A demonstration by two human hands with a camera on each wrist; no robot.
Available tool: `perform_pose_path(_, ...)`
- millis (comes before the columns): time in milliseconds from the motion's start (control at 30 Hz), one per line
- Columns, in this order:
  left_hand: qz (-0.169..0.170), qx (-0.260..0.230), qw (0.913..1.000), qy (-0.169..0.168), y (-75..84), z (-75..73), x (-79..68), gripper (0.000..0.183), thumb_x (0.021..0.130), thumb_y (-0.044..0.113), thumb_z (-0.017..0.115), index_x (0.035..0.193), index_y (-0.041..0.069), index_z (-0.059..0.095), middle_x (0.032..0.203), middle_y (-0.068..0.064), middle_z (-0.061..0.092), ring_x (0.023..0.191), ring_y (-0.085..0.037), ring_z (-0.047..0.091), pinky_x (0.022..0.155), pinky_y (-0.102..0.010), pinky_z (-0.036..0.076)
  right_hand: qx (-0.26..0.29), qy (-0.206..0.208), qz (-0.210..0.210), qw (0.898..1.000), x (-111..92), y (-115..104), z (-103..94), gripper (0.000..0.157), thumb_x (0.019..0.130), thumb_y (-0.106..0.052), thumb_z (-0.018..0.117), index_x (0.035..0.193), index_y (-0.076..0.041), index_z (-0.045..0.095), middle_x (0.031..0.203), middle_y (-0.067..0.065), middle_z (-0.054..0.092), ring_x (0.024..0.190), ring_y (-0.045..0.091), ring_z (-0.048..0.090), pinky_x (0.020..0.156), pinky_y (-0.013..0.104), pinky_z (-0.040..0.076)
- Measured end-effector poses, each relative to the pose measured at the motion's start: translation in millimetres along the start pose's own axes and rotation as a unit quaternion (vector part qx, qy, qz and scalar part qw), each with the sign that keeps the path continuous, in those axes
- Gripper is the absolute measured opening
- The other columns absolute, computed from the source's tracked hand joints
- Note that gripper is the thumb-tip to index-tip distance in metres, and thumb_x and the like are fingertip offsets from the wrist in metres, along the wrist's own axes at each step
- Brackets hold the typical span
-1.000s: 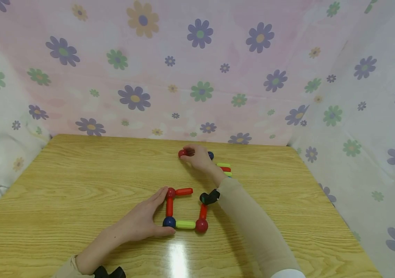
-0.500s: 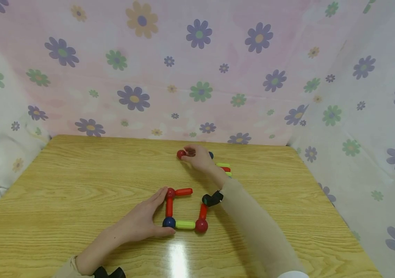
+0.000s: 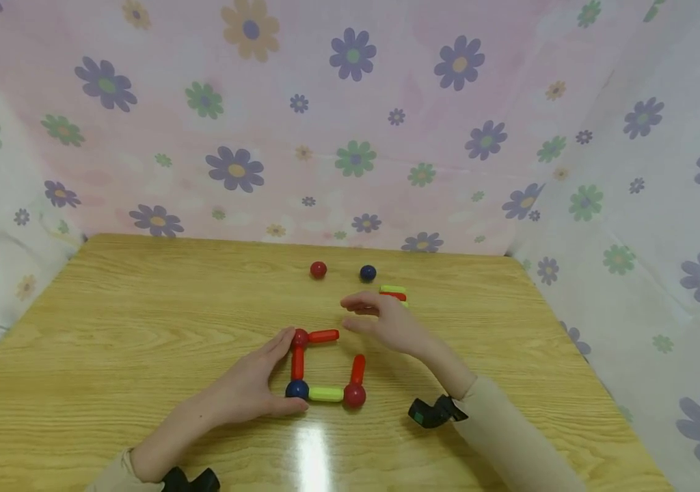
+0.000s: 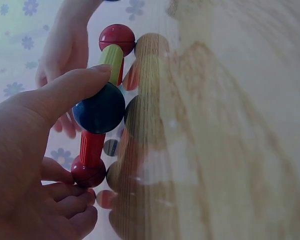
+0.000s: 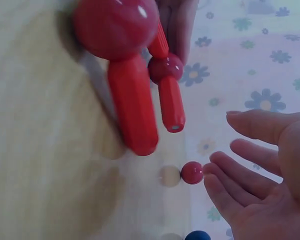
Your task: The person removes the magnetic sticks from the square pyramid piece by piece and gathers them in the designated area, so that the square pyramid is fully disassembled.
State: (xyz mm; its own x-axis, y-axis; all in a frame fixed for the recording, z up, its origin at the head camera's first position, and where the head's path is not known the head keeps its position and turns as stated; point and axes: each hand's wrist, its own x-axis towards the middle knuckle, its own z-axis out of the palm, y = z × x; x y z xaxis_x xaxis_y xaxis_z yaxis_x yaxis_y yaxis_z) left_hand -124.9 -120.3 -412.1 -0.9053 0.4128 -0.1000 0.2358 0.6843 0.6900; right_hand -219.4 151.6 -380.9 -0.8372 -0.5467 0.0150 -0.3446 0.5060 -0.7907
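In the head view a four-sided toy frame of balls and rods lies on the table, its far right corner gapped. A blue ball (image 3: 297, 390), a yellow-green rod (image 3: 326, 394) and a red ball (image 3: 355, 395) form its near side. Red rods run from both near corners; another red ball (image 3: 300, 337) bears a short red rod (image 3: 324, 335). My left hand (image 3: 250, 386) holds the left side, thumb over the blue ball, fingertips at the far red ball. My right hand (image 3: 392, 321) hovers beyond the gap, fingers apart, holding nothing, as the right wrist view confirms.
Farther back on the wooden table (image 3: 190, 294) sit a loose red ball (image 3: 318, 270) and a loose blue ball (image 3: 368, 273). Several yellow-green and red rods (image 3: 393, 296) lie side by side, partly behind my right hand. Flowered cloth (image 3: 301, 137) hangs behind and beside the table.
My right hand has drawn back toward me and right from the far red ball, which stays on the table. My left hand keeps its place on the frame.
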Motion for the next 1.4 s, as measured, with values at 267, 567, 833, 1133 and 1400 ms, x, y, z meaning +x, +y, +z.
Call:
perform_pose_path(267, 0.004, 0.000, 1.0000, -0.001, -0.2, -0.1, -0.4, 0.118, 0.074, 0.062, 0.081, 0.160, 0.007, 0.020, 0.166, -0.011, 0.021, 0.148, -0.037, 0.029, 0.116, -0.056, 0.032, 0.028, -0.022, -0.020, 0.999, -39.3, 6.4, 3.0, 0.039, 0.096, -0.026, 0.069, 0.129, -0.004, 0.064, 0.128, 0.012, 0.066, 0.120, 0.030, 0.061, 0.104, 0.047, 0.049)
perform_pose_path(567, -0.001, 0.001, 1.0000, -0.002, 1.0, -0.8, -1.2, 0.118, 0.074, 0.060, 0.081, 0.160, 0.008, 0.019, 0.166, -0.010, 0.020, 0.149, -0.036, 0.028, 0.116, -0.056, 0.031, 0.006, -0.046, -0.044, 0.998, -51.4, 21.5, 7.7, 0.036, 0.092, -0.018, 0.073, 0.126, -0.006, 0.067, 0.126, 0.007, 0.068, 0.117, 0.022, 0.064, 0.103, 0.039, 0.051)
perform_pose_path(833, -0.003, 0.003, 1.0000, -0.004, 2.3, 0.1, -1.3, 0.118, 0.074, 0.062, 0.080, 0.160, 0.009, 0.020, 0.166, -0.009, 0.020, 0.149, -0.037, 0.027, 0.116, -0.057, 0.031, 0.016, -0.077, -0.010, 0.997, -57.0, 24.2, 9.5, 0.039, 0.090, -0.019, 0.076, 0.128, -0.016, 0.067, 0.127, -0.004, 0.067, 0.120, 0.015, 0.061, 0.107, 0.038, 0.048)
perform_pose_path(1133, -0.002, 0.009, 1.0000, -0.001, 2.3, 0.3, -2.0, 0.119, 0.074, 0.063, 0.080, 0.160, 0.009, 0.019, 0.166, -0.009, 0.019, 0.149, -0.037, 0.028, 0.116, -0.057, 0.032, 0.000, -0.115, -0.048, 0.992, -57.5, 26.2, 12.1, 0.039, 0.092, -0.023, 0.073, 0.130, -0.023, 0.066, 0.133, -0.011, 0.064, 0.130, 0.011, 0.054, 0.113, 0.036, 0.041)
perform_pose_path(1400, -0.004, 0.011, 0.9999, -0.004, 1.8, 0.0, -1.3, 0.118, 0.074, 0.063, 0.080, 0.160, 0.010, 0.020, 0.166, -0.009, 0.020, 0.150, -0.035, 0.027, 0.116, -0.057, 0.032, -0.009, -0.098, -0.074, 0.992, -56.7, 32.4, 15.3, 0.031, 0.088, -0.025, 0.076, 0.118, -0.020, 0.072, 0.124, -0.006, 0.067, 0.118, 0.013, 0.058, 0.107, 0.034, 0.045)
